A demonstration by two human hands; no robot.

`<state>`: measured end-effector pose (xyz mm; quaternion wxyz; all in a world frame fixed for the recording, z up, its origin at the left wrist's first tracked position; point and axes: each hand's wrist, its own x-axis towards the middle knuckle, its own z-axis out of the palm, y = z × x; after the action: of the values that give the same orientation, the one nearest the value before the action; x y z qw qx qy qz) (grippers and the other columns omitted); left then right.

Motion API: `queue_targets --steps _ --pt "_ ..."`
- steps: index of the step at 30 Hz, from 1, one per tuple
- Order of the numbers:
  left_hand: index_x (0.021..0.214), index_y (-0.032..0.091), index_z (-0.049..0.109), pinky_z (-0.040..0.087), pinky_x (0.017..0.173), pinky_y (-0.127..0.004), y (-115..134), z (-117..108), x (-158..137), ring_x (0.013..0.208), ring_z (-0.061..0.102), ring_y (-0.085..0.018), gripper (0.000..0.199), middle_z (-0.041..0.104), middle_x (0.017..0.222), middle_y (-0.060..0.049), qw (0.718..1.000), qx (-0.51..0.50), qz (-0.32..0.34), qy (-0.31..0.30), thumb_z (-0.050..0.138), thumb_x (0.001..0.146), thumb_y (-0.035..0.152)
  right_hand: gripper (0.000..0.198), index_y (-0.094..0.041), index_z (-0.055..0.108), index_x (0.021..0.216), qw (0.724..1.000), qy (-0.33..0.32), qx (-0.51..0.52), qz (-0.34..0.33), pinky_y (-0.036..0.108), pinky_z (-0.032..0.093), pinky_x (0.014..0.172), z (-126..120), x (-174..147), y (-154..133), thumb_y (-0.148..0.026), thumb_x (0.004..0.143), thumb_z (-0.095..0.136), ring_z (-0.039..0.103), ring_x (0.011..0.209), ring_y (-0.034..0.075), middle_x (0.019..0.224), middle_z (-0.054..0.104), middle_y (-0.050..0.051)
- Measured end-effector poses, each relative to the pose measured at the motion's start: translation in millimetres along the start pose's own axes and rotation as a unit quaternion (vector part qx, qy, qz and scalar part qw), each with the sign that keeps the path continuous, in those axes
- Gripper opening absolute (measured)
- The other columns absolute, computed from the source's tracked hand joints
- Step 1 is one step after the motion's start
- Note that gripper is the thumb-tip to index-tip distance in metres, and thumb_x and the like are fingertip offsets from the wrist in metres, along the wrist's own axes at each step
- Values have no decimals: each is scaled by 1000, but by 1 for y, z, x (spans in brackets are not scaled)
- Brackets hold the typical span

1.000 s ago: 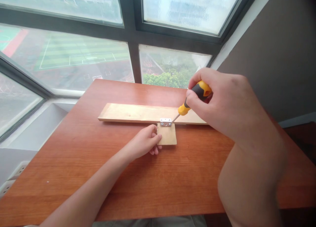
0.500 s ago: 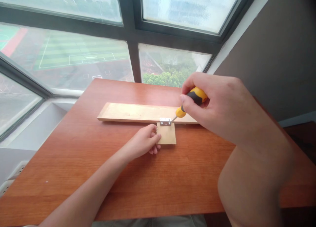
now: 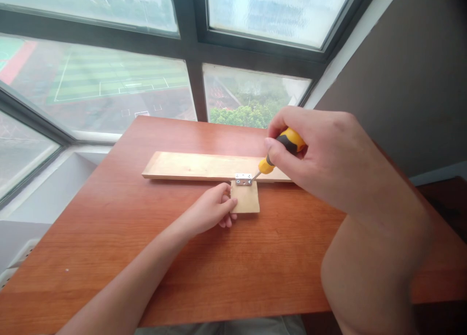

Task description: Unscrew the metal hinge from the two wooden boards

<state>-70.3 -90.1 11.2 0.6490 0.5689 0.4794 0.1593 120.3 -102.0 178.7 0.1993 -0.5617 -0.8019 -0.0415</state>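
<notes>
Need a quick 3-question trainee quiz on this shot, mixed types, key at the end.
1. Multiple choice: which hand holds the screwdriver? a) left b) right c) both
2. True or false: the left hand is gripping the long board.
3. Fill in: the screwdriver's tip is at the right end of the metal ____.

Key:
1. b: the right hand holds it, by the yellow-and-black handle.
2. False: it holds the left edge of the small panel.
3. hinge
</notes>
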Motion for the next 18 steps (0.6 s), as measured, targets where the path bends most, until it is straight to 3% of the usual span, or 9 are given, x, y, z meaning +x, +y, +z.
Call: queue_targets --steps 18 --pt "98 19 44 46 44 -19 -4 -2 1 55 67 -15 19 61 65 3 1000 -12 9 -11 55 90 32 14 -24 59 80 1000 8 5 -5 32 31 54 1 0 1 -30 91 53 46 58 13 66 57 -3"
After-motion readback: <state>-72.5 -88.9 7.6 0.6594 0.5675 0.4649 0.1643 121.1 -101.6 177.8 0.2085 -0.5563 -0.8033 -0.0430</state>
